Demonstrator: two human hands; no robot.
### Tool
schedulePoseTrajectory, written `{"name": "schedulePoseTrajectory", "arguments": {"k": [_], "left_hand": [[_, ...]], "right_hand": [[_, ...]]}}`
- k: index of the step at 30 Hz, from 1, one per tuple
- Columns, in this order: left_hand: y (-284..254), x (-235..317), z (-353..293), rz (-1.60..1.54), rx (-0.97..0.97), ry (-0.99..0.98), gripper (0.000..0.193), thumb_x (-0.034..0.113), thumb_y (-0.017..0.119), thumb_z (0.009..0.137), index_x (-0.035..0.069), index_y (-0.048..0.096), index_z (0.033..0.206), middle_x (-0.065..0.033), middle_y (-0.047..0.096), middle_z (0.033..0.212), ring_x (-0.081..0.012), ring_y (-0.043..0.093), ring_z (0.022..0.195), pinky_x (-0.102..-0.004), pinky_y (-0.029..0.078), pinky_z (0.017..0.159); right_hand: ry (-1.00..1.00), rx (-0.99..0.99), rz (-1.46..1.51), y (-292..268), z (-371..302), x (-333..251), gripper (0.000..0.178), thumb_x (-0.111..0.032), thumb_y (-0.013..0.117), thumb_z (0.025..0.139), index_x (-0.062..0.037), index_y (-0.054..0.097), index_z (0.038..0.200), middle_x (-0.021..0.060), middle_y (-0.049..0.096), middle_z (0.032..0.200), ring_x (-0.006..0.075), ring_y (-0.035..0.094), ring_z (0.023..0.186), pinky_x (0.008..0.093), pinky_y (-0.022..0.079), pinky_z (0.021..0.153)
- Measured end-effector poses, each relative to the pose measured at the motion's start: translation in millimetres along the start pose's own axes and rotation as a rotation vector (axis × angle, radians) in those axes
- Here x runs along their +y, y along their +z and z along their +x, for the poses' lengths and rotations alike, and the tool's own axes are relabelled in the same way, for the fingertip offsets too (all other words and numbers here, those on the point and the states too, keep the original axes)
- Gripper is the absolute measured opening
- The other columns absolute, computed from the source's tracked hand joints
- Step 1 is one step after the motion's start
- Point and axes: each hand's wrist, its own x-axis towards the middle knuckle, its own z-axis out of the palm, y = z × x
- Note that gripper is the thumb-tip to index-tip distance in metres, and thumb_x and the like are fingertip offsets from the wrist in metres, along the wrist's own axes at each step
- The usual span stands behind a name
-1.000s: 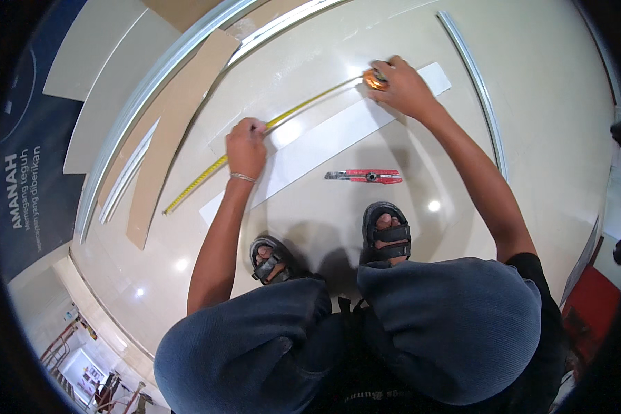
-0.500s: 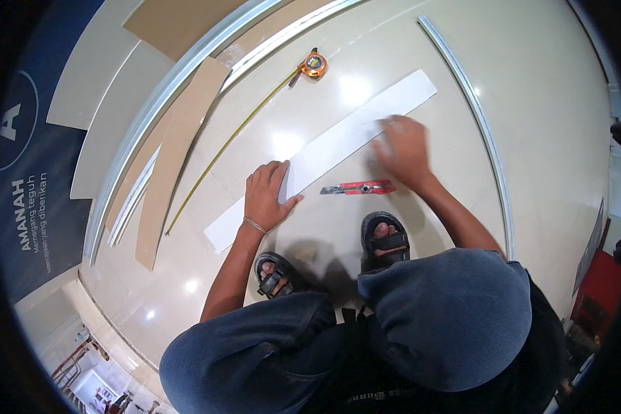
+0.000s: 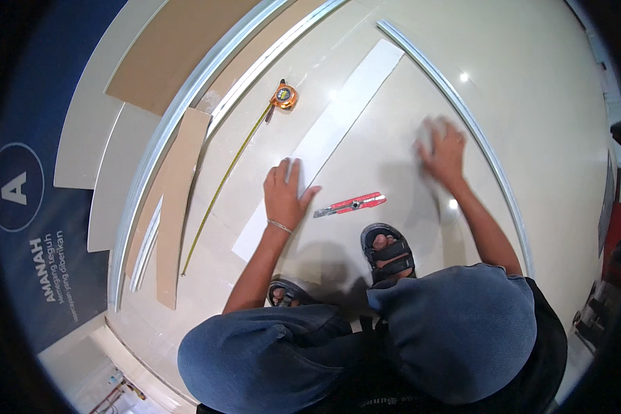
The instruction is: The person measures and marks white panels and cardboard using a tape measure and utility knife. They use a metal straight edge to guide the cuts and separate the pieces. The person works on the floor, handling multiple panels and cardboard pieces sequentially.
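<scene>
A long white strip of board (image 3: 352, 103) lies slantwise on the glossy floor. My left hand (image 3: 285, 196) rests on its nearer part, fingers stretched out and thumb spread past the right edge. Off to the right of the strip, my right hand (image 3: 443, 153) hangs over bare floor, slightly blurred, with its fingers apart and nothing held. Between the hands, nearer to me, is a red utility knife (image 3: 355, 204) with its blade end pointing left. An orange tape measure (image 3: 283, 98) sits left of the strip, its yellow tape (image 3: 225, 181) drawn out toward me.
A curved-looking metal channel (image 3: 462, 103) runs along the right. At left lie long metal profiles (image 3: 179, 110), a narrow brown board piece (image 3: 179, 214) and larger boards (image 3: 159, 62). A dark blue printed panel (image 3: 21, 228) borders the far left. My sandalled foot (image 3: 388, 252) is near the knife.
My right hand has left the white strip and moved right, toward the metal channel. My left hand stays on the strip. The whole view has turned somewhat.
</scene>
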Motion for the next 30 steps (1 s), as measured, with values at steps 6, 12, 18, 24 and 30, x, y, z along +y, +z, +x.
{"name": "schedulePoseTrajectory", "arguments": {"k": [6, 12, 18, 24, 30], "left_hand": [[17.7, 71.8, -36.0, -0.126, -0.128, 0.139, 0.062, 0.036, 0.080, 0.092, 0.005, 0.063, 0.143, -0.0137, 0.065, 0.132, -0.0328, 0.059, 0.123, -0.0491, 0.043, 0.106], [24.1, 62.1, -77.0, -0.084, -0.145, 0.004, 0.039, 0.020, 0.073, 0.097, 0.006, 0.068, 0.133, -0.0109, 0.067, 0.127, -0.0311, 0.061, 0.121, -0.0460, 0.041, 0.107], [-6.2, 36.5, -118.8, -0.103, -0.155, 0.042, 0.035, 0.010, 0.073, 0.094, 0.005, 0.070, 0.128, -0.0128, 0.070, 0.128, -0.0332, 0.064, 0.122, -0.0520, 0.044, 0.108], [-29.2, 37.7, -114.4, -0.037, -0.216, 0.123, 0.041, 0.010, 0.070, 0.094, 0.006, 0.069, 0.135, -0.0141, 0.066, 0.135, -0.0347, 0.060, 0.129, -0.0542, 0.041, 0.114], [-20.6, 17.0, -9.5, -0.087, -0.035, 0.065, 0.071, 0.029, 0.078, 0.094, -0.001, 0.053, 0.154, -0.0267, 0.057, 0.146, -0.0442, 0.054, 0.131, -0.0559, 0.040, 0.112]], "right_hand": [[0.461, 0.035, -0.053, 17.6, 52.3, 113.6, 0.068, -0.054, 0.066, 0.103, -0.0111, 0.056, 0.155, 0.0236, 0.057, 0.143, 0.0418, 0.055, 0.136, 0.0579, 0.047, 0.108], [0.319, 0.050, 0.169, -2.7, -17.4, 97.3, 0.056, -0.045, 0.068, 0.106, -0.0092, 0.060, 0.149, 0.0210, 0.062, 0.120, 0.0399, 0.070, 0.099, 0.0490, 0.059, 0.085], [0.202, -0.199, 0.373, -42.3, -132.5, 32.4, 0.065, -0.041, 0.074, 0.102, -0.0259, 0.055, 0.162, 0.0148, 0.060, 0.114, 0.0305, 0.070, 0.087, 0.0432, 0.061, 0.076], [0.043, -0.209, 0.437, -42.0, -191.6, -38.9, 0.062, -0.038, 0.085, 0.092, -0.0227, 0.067, 0.150, 0.0138, 0.063, 0.111, 0.0281, 0.070, 0.085, 0.0411, 0.059, 0.068], [0.032, -0.251, 0.493, -33.5, -188.5, -37.9, 0.063, -0.035, 0.086, 0.091, -0.0232, 0.067, 0.150, 0.0119, 0.063, 0.108, 0.0266, 0.069, 0.083, 0.0402, 0.059, 0.068]]}}
